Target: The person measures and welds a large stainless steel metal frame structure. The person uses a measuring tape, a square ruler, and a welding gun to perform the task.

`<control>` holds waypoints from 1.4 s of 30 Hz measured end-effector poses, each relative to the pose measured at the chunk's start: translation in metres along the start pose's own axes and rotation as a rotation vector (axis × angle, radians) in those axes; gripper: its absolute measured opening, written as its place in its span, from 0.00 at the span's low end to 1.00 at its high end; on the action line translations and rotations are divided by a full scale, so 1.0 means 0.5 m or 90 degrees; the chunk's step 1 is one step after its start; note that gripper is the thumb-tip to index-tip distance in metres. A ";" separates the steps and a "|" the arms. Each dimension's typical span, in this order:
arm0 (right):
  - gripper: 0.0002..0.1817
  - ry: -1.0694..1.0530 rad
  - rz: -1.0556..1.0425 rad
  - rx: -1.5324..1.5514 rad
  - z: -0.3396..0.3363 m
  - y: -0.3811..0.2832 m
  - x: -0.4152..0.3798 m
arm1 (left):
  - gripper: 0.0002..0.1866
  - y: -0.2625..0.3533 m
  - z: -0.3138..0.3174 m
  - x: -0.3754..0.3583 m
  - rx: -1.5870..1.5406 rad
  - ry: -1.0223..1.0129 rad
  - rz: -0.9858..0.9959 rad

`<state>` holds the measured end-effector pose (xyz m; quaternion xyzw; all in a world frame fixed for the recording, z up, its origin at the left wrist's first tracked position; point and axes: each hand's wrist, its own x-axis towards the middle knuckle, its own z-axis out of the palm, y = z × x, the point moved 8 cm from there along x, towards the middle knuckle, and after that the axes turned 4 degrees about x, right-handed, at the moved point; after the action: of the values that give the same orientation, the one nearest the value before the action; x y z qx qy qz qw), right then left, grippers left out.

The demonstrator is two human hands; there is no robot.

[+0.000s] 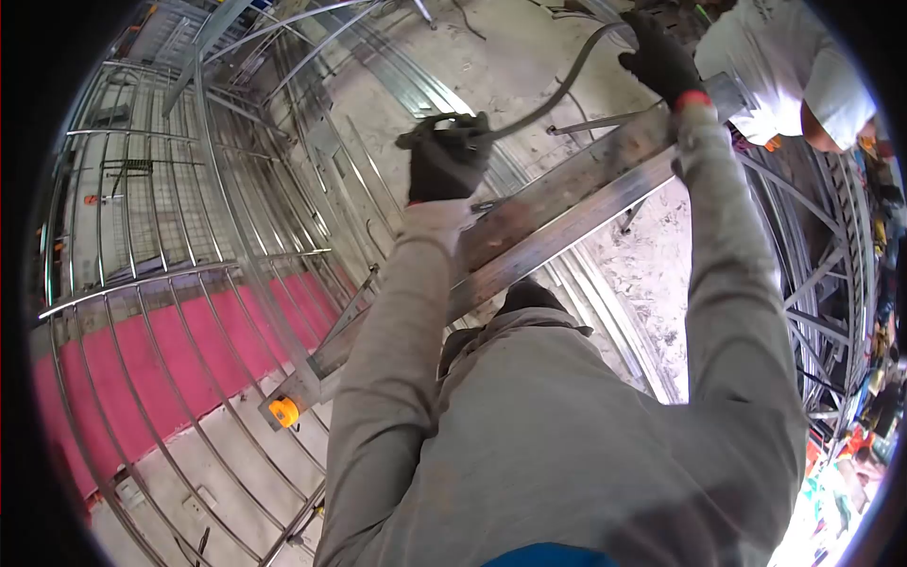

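Observation:
A curved, dark grey bar (570, 83) spans the space between my two hands. My left hand (448, 159), in a black glove, is closed around its lower end. My right hand (657, 61), also gloved, grips the upper end near the top of the view. Below the bar, a long steel beam work support (557, 203) runs diagonally from lower left to upper right under my forearms. A small orange and yellow device (283, 411) sits at the beam's lower left end.
A large grille of metal rods (142, 281) fills the left side, with a pink panel (203, 331) behind it. Long metal profiles (605, 312) lie on the floor. Metal trusses (812, 274) stand at right. Another person in a white shirt (770, 57) is at upper right.

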<state>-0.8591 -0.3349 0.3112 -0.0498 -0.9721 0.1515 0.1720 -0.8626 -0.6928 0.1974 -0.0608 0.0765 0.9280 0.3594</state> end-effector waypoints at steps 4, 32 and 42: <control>0.40 0.030 -0.235 0.088 0.009 -0.238 -0.145 | 0.18 -0.072 -0.139 0.053 0.023 0.334 0.065; 0.16 -0.748 -0.093 -0.423 0.716 0.089 -0.068 | 0.23 0.046 -0.004 -0.455 1.632 0.476 0.251; 0.20 -0.701 -0.168 -0.472 0.703 0.130 -0.024 | 0.22 0.055 -0.011 -0.455 1.575 0.537 0.254</control>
<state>-0.9677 -0.3723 -0.0275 0.0980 -0.9035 -0.2109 -0.3600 -0.7139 -0.8636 0.2332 0.0354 0.9805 0.1927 -0.0156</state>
